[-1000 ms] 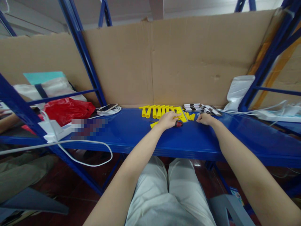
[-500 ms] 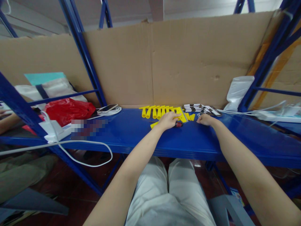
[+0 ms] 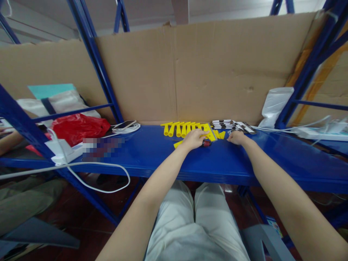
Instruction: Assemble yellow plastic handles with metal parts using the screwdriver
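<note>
My left hand is closed around a flat yellow plastic scraper-like piece with a clear or metallic strip along its right edge. Beneath that hand lies a screwdriver with a dark red and black handle, its shaft partly covered. Part of another yellow piece sticks out to the left. My right hand rests on the blue shelf with fingers pinched together beside a small pile of tiny metal parts, perhaps screws. What its fingertips hold is too small to make out. Small yellow plates lie between the hands.
Several yellow handles stand in a row behind my left hand. Stacked white-and-dark packets lie at the back. A phone on a coiled white cable, a red bag and a power strip are leftward. Cardboard walls the back.
</note>
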`<state>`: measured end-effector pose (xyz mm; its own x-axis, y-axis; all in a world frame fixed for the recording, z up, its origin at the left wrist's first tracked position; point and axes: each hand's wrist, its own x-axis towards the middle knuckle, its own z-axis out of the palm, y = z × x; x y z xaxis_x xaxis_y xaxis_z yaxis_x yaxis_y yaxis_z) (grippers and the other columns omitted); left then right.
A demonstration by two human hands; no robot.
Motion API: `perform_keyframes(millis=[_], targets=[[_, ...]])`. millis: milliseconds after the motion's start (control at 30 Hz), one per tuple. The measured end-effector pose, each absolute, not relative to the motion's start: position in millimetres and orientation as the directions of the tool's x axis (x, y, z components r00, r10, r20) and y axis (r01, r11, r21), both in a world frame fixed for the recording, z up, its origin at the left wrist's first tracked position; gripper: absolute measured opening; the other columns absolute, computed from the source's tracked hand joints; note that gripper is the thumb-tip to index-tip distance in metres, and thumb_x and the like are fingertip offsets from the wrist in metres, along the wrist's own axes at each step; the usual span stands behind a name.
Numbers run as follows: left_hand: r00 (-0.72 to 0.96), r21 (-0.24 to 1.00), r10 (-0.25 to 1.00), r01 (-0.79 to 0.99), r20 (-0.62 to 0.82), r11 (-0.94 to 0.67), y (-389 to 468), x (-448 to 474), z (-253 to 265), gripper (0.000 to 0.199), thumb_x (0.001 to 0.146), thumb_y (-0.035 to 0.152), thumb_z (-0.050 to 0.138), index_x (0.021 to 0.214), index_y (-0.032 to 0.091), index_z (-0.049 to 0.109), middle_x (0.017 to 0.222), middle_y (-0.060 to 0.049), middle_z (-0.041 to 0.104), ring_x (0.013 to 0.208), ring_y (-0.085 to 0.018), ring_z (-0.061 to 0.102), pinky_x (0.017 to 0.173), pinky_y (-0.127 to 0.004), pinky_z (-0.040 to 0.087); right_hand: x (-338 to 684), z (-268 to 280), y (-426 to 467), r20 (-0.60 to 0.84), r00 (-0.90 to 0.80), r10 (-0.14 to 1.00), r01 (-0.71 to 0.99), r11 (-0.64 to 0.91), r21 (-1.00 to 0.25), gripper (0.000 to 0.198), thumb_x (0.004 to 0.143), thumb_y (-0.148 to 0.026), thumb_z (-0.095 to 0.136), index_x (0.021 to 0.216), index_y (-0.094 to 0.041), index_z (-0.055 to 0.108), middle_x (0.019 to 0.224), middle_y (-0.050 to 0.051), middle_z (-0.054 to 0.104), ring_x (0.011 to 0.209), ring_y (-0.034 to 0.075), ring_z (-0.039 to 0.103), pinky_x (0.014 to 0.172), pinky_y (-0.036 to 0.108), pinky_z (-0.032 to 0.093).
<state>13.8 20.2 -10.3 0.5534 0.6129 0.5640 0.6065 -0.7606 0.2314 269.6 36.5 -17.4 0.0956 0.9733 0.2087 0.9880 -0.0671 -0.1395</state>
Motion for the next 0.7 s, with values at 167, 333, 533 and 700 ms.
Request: perform_keyframes(millis=[167,333,533,700], targets=[[0.554,0.223,0.613,0.613,0.563,-0.758,20,14,-11,0.033,0.088,0.016,0.059,0.118,0.021,0.071,0.112,-0.008,0.073,0.101,-0.020,0.067,0.092,-0.034,0.051,258,-9,25,0.082,0.224,0.971,0.971,-0.215,-0.102,0.020,0.083,-0.026,0.058,0.093,-0.018,0.073,0.108,0.014,0.068,0.117,0.031,0.057,0.098,0.046,0.046],[0.548,0.229,0.619,0.616,0.562,-0.753,21,14,-11,0.034,0.088,0.015,0.059,0.119,0.020,0.070,0.112,-0.009,0.073,0.102,-0.021,0.066,0.093,-0.034,0.051,245,-1,12,0.116,0.209,0.971,0.974,-0.196,-0.116,0.028,0.083,-0.017,0.050,0.100,-0.019,0.073,0.120,0.015,0.065,0.126,0.034,0.050,0.101,0.052,0.042],[0.547,0.229,0.620,0.617,0.562,-0.753,19,15,-10,0.034,0.087,0.015,0.060,0.120,0.020,0.070,0.112,-0.009,0.073,0.102,-0.021,0.067,0.092,-0.034,0.051,240,-1,13,0.064,0.248,0.967,0.967,-0.243,-0.079,0.036,0.084,-0.016,0.046,0.111,-0.013,0.070,0.129,0.020,0.060,0.133,0.038,0.043,0.102,0.058,0.040],[0.551,0.242,0.623,0.610,0.556,-0.755,17,14,-8,0.034,0.087,0.014,0.060,0.119,0.019,0.070,0.113,-0.010,0.073,0.102,-0.021,0.067,0.093,-0.035,0.051,244,-7,18,0.118,0.192,0.974,0.981,-0.195,0.018,0.040,0.085,-0.016,0.048,0.120,-0.009,0.066,0.132,0.026,0.057,0.131,0.039,0.046,0.101,0.060,0.039]])
